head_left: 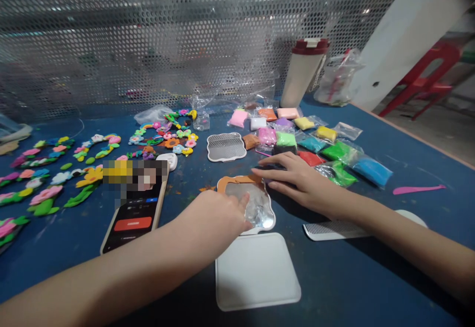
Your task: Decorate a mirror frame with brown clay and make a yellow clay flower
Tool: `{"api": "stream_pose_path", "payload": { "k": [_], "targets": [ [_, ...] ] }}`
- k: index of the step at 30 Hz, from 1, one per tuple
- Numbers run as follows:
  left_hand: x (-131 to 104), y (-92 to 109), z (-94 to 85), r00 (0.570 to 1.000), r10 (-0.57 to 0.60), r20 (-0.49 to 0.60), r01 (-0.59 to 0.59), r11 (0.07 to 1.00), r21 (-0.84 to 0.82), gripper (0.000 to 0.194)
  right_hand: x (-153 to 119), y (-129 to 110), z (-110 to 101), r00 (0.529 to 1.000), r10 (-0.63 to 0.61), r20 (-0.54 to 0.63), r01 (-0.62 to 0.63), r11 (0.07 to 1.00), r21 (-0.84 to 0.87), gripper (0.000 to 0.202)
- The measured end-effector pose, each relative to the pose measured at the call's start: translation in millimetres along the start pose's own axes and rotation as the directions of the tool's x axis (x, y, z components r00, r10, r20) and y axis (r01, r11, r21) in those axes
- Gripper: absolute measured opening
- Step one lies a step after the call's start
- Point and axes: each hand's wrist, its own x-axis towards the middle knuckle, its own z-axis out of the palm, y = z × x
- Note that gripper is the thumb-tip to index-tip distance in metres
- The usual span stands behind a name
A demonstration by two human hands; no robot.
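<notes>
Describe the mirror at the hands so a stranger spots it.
On the blue table, find the plain white panel. Just beyond, partly under the left hand, lies a wavy-framed mirror. Unlike the similar mirror farther back, it has an orange strip along its rim.

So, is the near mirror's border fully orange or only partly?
Partly: an orange strip lines the far edge of the near mirror; its right edge shows white.

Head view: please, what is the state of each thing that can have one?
Near mirror: orange clay along top edge
Far mirror: no clay visible
Phone: screen lit
Tumbler: upright, lid on
Comb: lying flat
Pink tool: lying flat
Clay packets: in plastic
</notes>
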Motion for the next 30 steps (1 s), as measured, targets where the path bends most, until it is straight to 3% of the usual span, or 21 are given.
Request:
{"api": "stream_pose_path", "payload": {
  "k": [3, 9, 16, 20, 25, 30],
  "targets": [
    [1.0, -0.4, 0.6, 1.000, 0.001, -0.005, -0.001, 1.000, 0.002, 0.034, -0.5, 0.2, 2.6, 0.999, 0.022, -0.031, -0.023, 1.000, -0.018, 0.038],
    [3.4, 3.1, 0.7, 0.999, -0.001, 0.054, -0.001, 0.999, 0.043, 0.037, 0.8, -1.8, 6.7, 1.000, 0.008, 0.023, -0.004, 0.988, -0.152, 0.035],
    [3.7, 3.6, -4.7, 1.000, -0.018, 0.016, 0.017, 0.999, 0.035, 0.028, -4.5, -6.6, 3.9, 1.000, -0.002, 0.027, 0.008, 0.976, -0.217, 0.035],
    [8.0, -3.0, -5.9, 0.998, -0.058, -0.027, 0.057, 0.997, -0.053, 0.026, -7.8, -8.7, 6.7, 0.998, 0.063, 0.012, -0.062, 0.993, -0.104, 0.038],
    [17.5, -5.5, 3.3, 0.980, -0.125, -0.156, 0.124, 0.992, -0.016, 0.036, -7.3, -10.3, 13.9, 0.986, 0.166, -0.033, -0.167, 0.985, -0.050, 0.037],
    [25.6, -1.3, 6.1, 0.980, -0.150, -0.133, 0.152, 0.988, 0.007, 0.040, -7.5, -17.1, 15.0, 0.979, 0.197, -0.047, -0.197, 0.980, -0.003, 0.034]
  ]
}}
